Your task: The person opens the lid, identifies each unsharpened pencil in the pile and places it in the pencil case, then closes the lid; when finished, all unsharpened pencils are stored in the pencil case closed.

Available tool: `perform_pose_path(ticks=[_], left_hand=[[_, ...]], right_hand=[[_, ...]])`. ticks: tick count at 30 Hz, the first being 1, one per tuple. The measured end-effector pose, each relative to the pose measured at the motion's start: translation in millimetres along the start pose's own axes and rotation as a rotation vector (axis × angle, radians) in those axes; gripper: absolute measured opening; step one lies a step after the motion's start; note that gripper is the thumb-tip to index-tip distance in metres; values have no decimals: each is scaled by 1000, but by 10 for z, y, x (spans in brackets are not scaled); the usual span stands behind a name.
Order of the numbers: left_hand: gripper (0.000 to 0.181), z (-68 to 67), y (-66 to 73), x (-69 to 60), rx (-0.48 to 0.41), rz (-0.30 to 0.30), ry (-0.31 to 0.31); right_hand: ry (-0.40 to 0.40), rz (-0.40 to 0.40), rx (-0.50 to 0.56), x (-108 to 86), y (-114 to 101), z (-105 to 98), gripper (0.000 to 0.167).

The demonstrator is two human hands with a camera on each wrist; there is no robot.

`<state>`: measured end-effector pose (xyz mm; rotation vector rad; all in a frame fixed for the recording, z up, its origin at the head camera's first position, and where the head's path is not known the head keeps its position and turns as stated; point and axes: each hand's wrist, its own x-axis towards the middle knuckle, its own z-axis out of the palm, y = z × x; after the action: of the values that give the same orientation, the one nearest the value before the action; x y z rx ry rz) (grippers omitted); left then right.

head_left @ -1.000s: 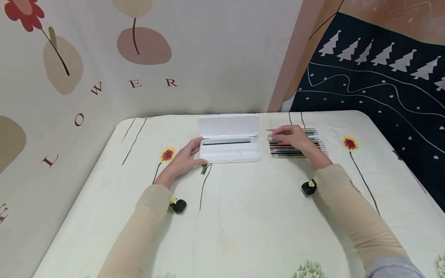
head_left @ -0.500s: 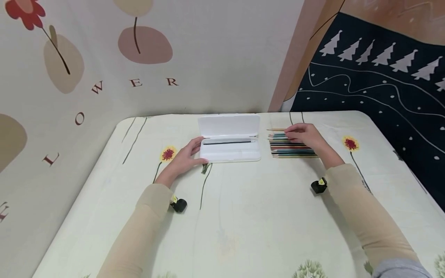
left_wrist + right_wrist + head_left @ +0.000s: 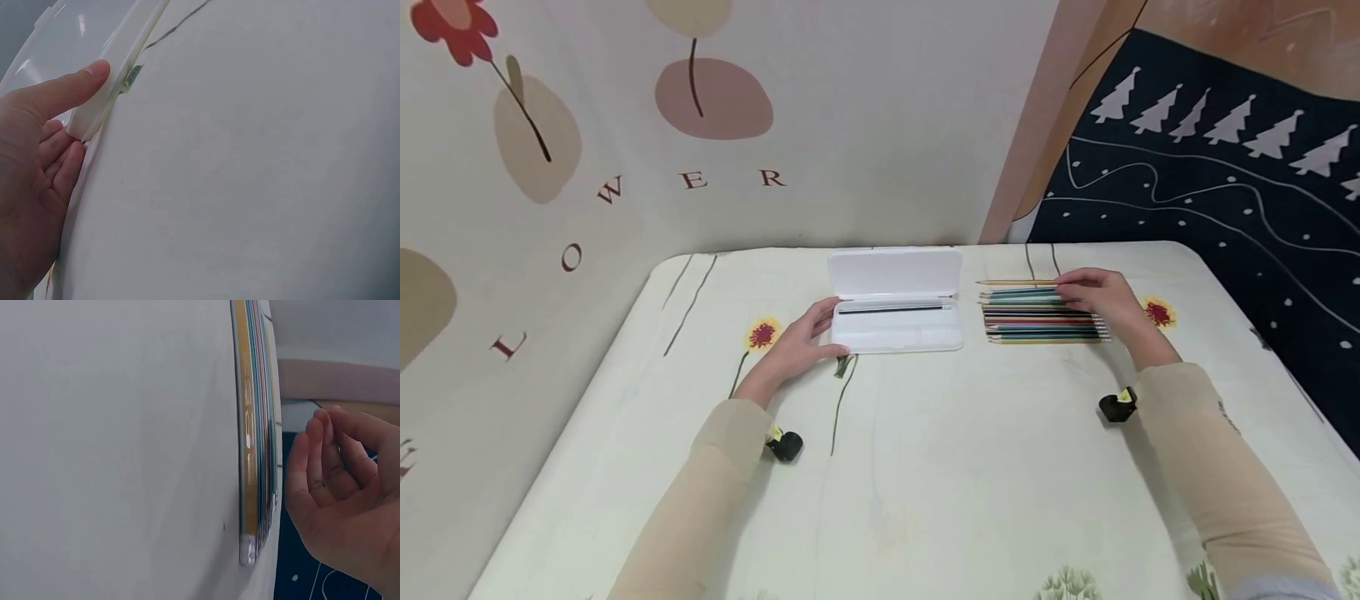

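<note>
While a pale wall (image 3: 865,167) with printed letters fills the upper left, a beige left sleeve (image 3: 700,492) reaches in over flower-print cloth (image 3: 925,467), small black device (image 3: 787,446) at its cuff. Printed red-and-yellow flower just left of the left hand (image 3: 801,342). Left hand grips the near-left corner of the white case (image 3: 872,335): thumb on the front wall, other fingers bent in at the corner, clear in left wrist view. Case sits toward the far edge of the cloth, lid (image 3: 895,273) up behind the tray. One dark pencil (image 3: 891,309) lies lengthwise near the tray's back; paler strip beside it, too small to tell.

Right of the case and apart from it: row of pencils (image 3: 1037,322) side by side on the cloth, tips left. Farthest one, a wood-coloured pencil (image 3: 1011,282), slightly apart from its neighbours, right end hidden at the fingertips. Right hand (image 3: 1101,298): thumb and fingertips pressed together there; cannot tell whether they pinch that pencil. Right wrist view has a yellow pencil (image 3: 248,456) nearest, silvery end. Black device and beige sleeve below right hand. Dark panel (image 3: 1217,171) with white trees, far right.
</note>
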<state>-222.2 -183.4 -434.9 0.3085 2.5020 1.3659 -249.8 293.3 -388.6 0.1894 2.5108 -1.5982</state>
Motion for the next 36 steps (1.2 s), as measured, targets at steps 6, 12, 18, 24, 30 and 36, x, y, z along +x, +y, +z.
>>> perform_pose_path(ticks=[6,12,18,24,30,36], left_hand=[[92,11,-15,4,-3,-2,4],[92,23,10,2,-12,-2,1],[93,19,16,22,-8,-10,-6],[92,10,27,54,5,-10,-4],[92,4,31,41,4,-22,-5],[92,8,3,28,5,-18,5]], right_hand=[[64,48,-7,-38,75,-129,44],[156,96,-2,-76,155,-250,39],[206,181,11,-85,209,-336,34],[193,302,-56,-57,278,-386,45],[117,292,-190,-21,354,-384,52],[99,259,-232,24,379,-351,48]])
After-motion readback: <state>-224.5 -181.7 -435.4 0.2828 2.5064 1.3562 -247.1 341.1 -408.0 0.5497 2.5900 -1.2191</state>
